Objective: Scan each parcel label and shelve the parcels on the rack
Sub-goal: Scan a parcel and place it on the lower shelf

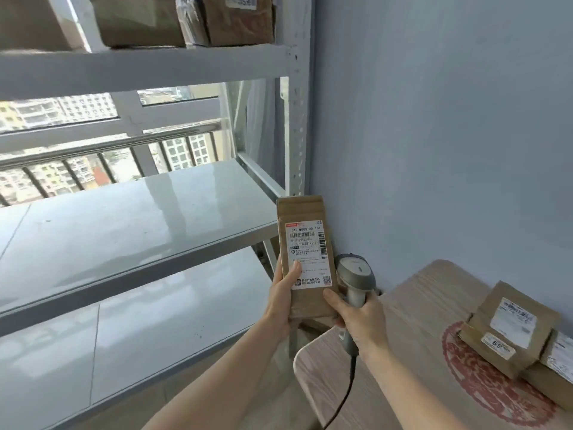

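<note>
The parcel [305,259], a flat brown cardboard pack with a white label [308,254] facing the camera, is held upright just beside the rack's [296,119] right front post, in front of the middle shelf's corner. The left hand [280,301] grips the parcel's lower left edge, thumb lying across the label's lower left corner, fingers hidden behind the cardboard. The right hand [356,321] is curled round the handle of a grey scanner [355,274], its thumb touching the parcel's lower right edge; the scanner's head rises just right of the parcel, partly behind it, and its dark cable hangs down below the hand. Further right of the parcel stands a round pale wood-grain table [372,383] with a red pattern, bearing two more labelled brown parcels [511,330] near its right edge. Well above the held parcel, the rack's top shelf carries several brown boxes [186,20]. The two shelves to its left are glossy grey.
</note>
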Tool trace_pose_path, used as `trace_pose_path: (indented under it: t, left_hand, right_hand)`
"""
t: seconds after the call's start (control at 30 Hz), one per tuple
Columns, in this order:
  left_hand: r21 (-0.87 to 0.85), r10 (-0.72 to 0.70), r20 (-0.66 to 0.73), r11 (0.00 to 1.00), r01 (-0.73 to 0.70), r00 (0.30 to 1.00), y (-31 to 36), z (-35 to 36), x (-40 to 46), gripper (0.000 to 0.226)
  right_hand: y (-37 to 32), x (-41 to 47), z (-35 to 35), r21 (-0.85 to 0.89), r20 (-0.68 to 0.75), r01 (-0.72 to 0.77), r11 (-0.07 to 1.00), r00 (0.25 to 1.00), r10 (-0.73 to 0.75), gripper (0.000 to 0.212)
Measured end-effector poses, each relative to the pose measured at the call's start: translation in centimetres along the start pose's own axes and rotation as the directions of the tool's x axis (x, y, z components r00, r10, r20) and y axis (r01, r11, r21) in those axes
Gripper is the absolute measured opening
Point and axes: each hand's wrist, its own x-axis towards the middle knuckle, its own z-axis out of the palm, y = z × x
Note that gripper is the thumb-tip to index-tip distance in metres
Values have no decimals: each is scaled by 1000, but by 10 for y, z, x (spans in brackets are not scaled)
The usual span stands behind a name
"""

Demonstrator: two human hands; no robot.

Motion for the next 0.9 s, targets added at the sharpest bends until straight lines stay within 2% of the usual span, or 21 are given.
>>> trace_pose_path:
  t: [0.2, 0.4, 0.47, 0.53, 0.63, 0.8, 0.9]
  left_hand:
    - [-7, 99, -180, 995, -102, 979, 33, -34, -50, 42]
    - [163, 211, -248, 971, -174, 946, 86, -91, -98, 37]
    - [201, 238, -262, 961, -188, 935, 108, -116, -113, 44]
    - [232, 247, -299, 956, -181, 922, 130, -140, -129, 49]
    - [259, 269, -365, 949, -180, 891, 157, -182, -150, 42]
    - [384, 335, -351, 903, -192, 875, 205, -261, -184, 43]
    - [504, 332, -360, 856, -118, 872, 237, -310, -199, 43]
  right_hand:
    - [-19, -19, 45, 43, 167, 36, 998, 985, -42, 34]
    - [-53, -43, 112, 65, 333, 84, 994, 938, -101, 31]
    - [-63, -52, 141, 58, 379, 116, 992, 916, -130, 27]
    - [-73, -60, 173, 69, 420, 118, 991, 897, -136, 33]
    - [-83, -74, 227, 68, 464, 118, 991, 876, -136, 45]
    - [-98, -100, 329, 32, 483, 156, 987, 863, -152, 43]
    - [-106, -114, 385, -13, 487, 149, 989, 865, -124, 45]
